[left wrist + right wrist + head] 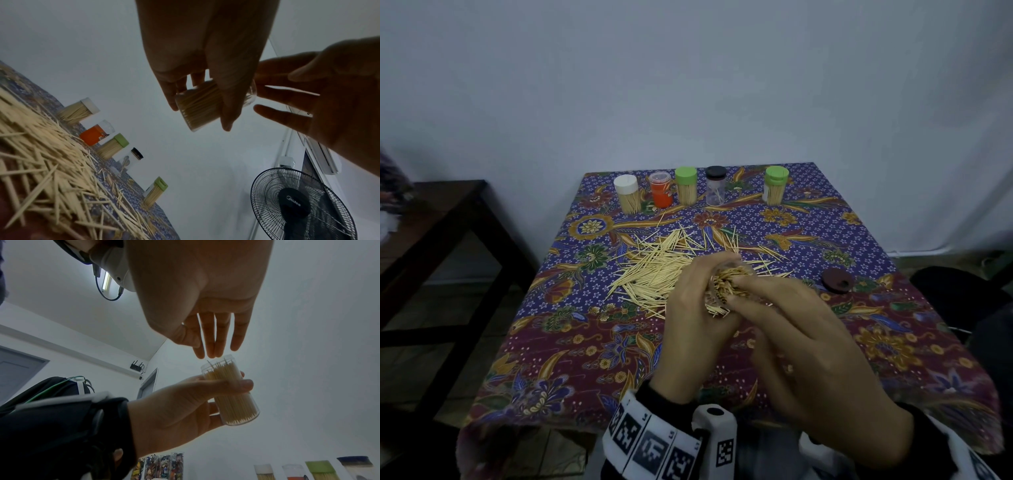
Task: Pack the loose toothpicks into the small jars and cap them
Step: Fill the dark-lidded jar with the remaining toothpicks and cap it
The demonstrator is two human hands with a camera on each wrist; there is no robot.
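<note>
A: Where's the clear jar?

B: Lifted off the table. The left hand has thumb and fingers curled round its wall, mouth uncapped, packed with toothpicks.

A: And the other?

B: The right hand grips nothing; its straight fingertips sit at the jar's rim, on the protruding tips.

A: Around them?

B: The loose toothpicks lie beyond the fingers; a dark lid lies to their right, towards the tablecloth edge. Five capped jars line the far edge.

Five capped jars in a row behind loose toothpicks on table, lone cap right
</note>
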